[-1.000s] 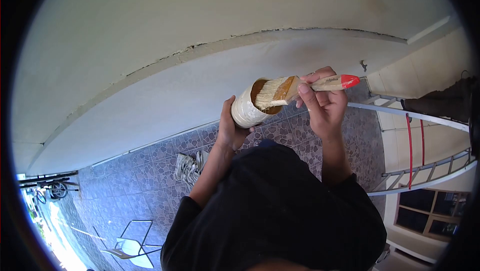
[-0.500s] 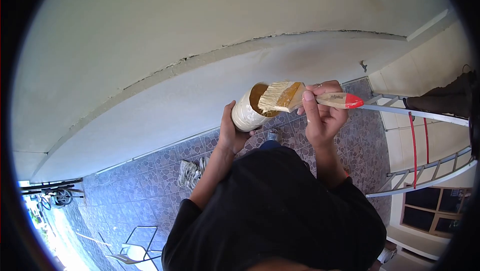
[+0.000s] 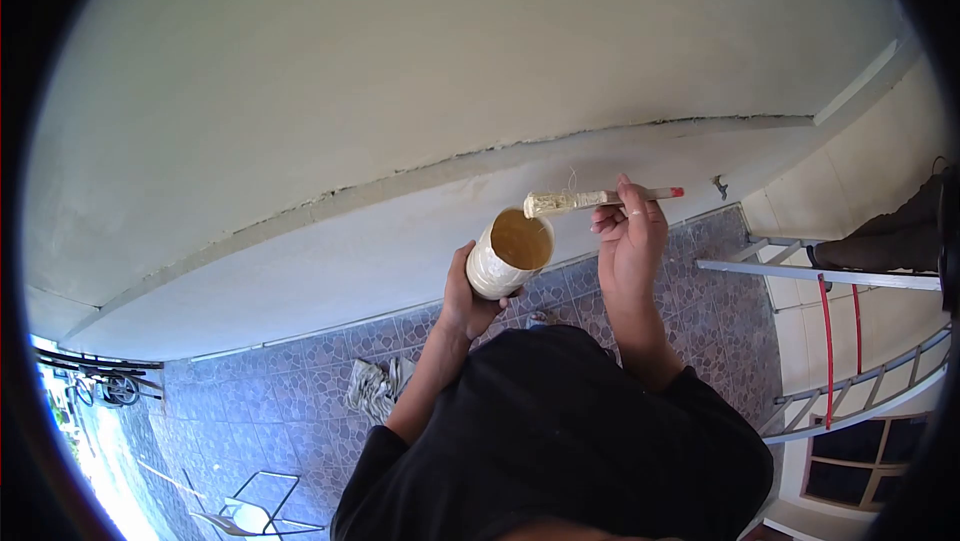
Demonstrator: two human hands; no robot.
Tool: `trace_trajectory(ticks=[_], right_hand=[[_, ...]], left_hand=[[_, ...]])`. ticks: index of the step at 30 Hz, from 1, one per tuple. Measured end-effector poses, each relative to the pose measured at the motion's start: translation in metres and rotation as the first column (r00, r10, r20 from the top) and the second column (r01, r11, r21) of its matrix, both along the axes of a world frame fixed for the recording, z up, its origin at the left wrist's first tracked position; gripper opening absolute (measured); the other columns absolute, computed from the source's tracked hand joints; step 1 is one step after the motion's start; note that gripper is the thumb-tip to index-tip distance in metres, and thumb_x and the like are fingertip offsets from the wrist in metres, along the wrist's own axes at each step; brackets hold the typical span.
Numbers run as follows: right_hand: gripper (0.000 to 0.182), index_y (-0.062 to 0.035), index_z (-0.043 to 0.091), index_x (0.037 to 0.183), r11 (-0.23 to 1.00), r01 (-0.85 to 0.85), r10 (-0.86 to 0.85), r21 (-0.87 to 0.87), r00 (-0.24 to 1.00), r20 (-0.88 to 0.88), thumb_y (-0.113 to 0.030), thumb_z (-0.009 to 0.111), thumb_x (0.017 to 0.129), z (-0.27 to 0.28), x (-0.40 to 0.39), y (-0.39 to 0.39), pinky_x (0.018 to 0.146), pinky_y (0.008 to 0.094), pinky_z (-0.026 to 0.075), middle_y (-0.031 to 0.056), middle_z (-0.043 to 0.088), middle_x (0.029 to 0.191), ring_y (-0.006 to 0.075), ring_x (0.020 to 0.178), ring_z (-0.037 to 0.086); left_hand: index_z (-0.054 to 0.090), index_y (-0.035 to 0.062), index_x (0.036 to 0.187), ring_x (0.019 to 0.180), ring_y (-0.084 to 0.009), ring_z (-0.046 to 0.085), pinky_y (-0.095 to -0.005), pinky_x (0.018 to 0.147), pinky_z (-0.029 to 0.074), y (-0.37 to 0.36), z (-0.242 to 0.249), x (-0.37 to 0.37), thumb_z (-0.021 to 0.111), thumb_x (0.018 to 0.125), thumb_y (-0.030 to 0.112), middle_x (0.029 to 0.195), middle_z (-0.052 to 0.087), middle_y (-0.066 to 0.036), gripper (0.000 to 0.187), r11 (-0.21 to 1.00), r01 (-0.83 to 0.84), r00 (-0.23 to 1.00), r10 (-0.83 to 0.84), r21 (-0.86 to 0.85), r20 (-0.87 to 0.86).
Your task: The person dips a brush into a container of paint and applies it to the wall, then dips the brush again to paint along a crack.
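Note:
My left hand (image 3: 468, 293) is wrapped round a paint-smeared, cream-coloured container (image 3: 487, 269), which tilts so its open mouth shows a yellowish-brown inside. In my right hand (image 3: 631, 231) is a paintbrush (image 3: 575, 202), gripped at its wooden handle with the red tip pointing right. The brush is turned edge-on, its bristles coated in cream paint, just above the container's rim. Behind both hands stands a pale wall (image 3: 400, 231) with a cracked ledge (image 3: 460, 163) running across it.
A metal ladder (image 3: 765, 268) with red bars stands at right, with a person's dark-clothed leg (image 3: 870, 231) on it. A tap (image 3: 720, 186) juts from the wall. On the tiled floor (image 3: 300, 391) are a crumpled cloth (image 3: 378, 386) and a folding chair (image 3: 250, 516).
The paintbrush has come up out of the container's mouth and turned from flat to edge-on. My right hand has moved slightly left. The container sits a little lower in view.

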State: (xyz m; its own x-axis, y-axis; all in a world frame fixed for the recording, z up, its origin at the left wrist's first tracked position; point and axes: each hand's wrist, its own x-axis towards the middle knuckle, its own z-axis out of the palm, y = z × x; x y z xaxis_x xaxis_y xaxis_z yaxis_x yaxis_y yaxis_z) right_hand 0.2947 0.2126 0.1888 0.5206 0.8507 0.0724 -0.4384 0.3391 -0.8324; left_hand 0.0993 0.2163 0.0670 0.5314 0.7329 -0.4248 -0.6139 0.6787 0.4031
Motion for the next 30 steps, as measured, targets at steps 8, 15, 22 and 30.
trace_trajectory(ticks=[8,15,22,30], right_hand=[[0.011,-0.0004,0.068,0.098,0.972,-0.236,0.228,0.024,0.902,-0.367,-0.011,0.064,0.1,-0.004,0.026,0.033,0.059,0.0275,0.052,0.0072,0.067,0.08,0.0166,0.064,0.064],[0.012,-0.0028,0.067,0.106,0.888,-0.154,0.266,0.434,0.941,-0.211,-0.012,0.064,0.101,0.074,0.015,0.062,0.074,0.0325,0.061,0.0068,0.068,0.103,0.0159,0.094,0.068],[0.017,0.0003,0.064,0.116,0.543,-0.168,0.059,0.822,0.985,0.163,-0.006,0.064,0.1,0.193,-0.015,0.102,0.079,0.0402,0.062,0.0096,0.068,0.109,0.022,0.114,0.067],[0.02,0.0021,0.062,0.117,0.51,-0.428,-0.153,0.746,0.808,0.569,0.002,0.064,0.098,0.214,-0.022,0.123,0.091,0.0408,0.063,0.0249,0.066,0.125,0.0282,0.121,0.065]], left_hand=[[0.052,0.0058,0.141,0.075,-0.0323,0.068,-0.0278,0.044,0.054,0.009,-0.009,0.012,0.029,0.105,0.052,0.115,0.068,-0.025,0.063,0.999,0.014,0.995,-0.019,0.05,0.094],[0.051,0.0106,0.144,0.081,-0.0329,0.065,-0.0266,0.049,0.055,0.011,0.009,-0.003,0.032,0.104,0.058,0.124,0.061,-0.024,0.065,0.996,0.076,0.969,-0.087,0.053,0.23],[0.051,0.0107,0.145,0.083,-0.0322,0.064,-0.0258,0.05,0.055,-0.003,0.006,-0.02,0.033,0.103,0.059,0.127,0.059,-0.026,0.066,0.996,0.091,0.965,-0.09,0.009,0.245],[0.049,0.0115,0.146,0.083,-0.0323,0.064,-0.0258,0.052,0.055,-0.03,-0.002,-0.024,0.031,0.103,0.059,0.13,0.058,-0.028,0.067,0.994,0.107,0.954,-0.095,-0.027,0.285]])
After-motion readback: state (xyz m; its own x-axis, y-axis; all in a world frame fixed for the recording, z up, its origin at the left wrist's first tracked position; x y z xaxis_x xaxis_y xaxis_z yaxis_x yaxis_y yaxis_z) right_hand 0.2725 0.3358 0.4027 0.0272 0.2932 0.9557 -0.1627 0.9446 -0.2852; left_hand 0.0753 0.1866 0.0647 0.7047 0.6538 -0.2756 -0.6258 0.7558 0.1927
